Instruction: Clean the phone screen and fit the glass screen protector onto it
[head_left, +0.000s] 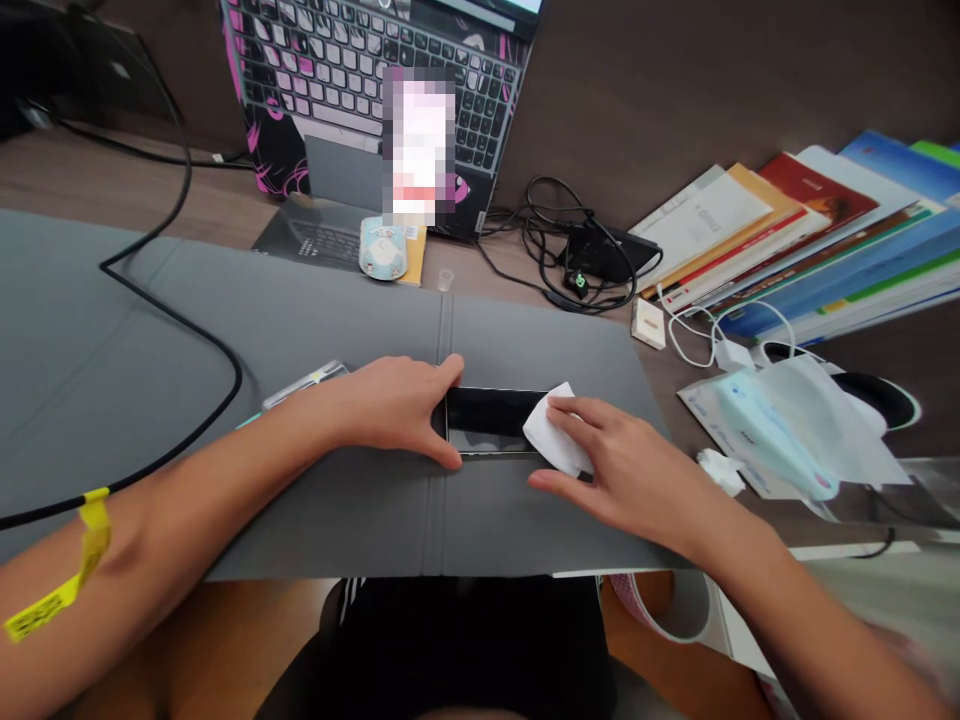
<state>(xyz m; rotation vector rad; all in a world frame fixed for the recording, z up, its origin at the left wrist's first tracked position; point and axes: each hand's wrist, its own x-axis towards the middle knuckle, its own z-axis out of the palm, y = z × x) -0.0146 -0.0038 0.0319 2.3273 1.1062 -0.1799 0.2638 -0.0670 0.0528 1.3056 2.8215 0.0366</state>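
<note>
A dark smartphone (491, 412) lies sideways on the grey desk mat (517, 525), its glossy screen facing up. My left hand (401, 405) grips its left end, thumb on the near edge and fingers on the far edge. Over the right end, my right hand (615, 465) presses a white tissue (553, 430) onto the screen with its fingertips; the thumb sticks out to the side. That end of the phone is hidden by the tissue and fingers. Behind my left forearm, a flat clear-and-blue item (304, 385) is partly covered.
An open laptop (330, 80) stands at the back, a light-blue mouse (382, 248) before it. A black cable (214, 340) crosses the mat at left. Books (810, 220) line the right side, near a light-blue packet (772, 430) and a crumpled tissue (721, 470).
</note>
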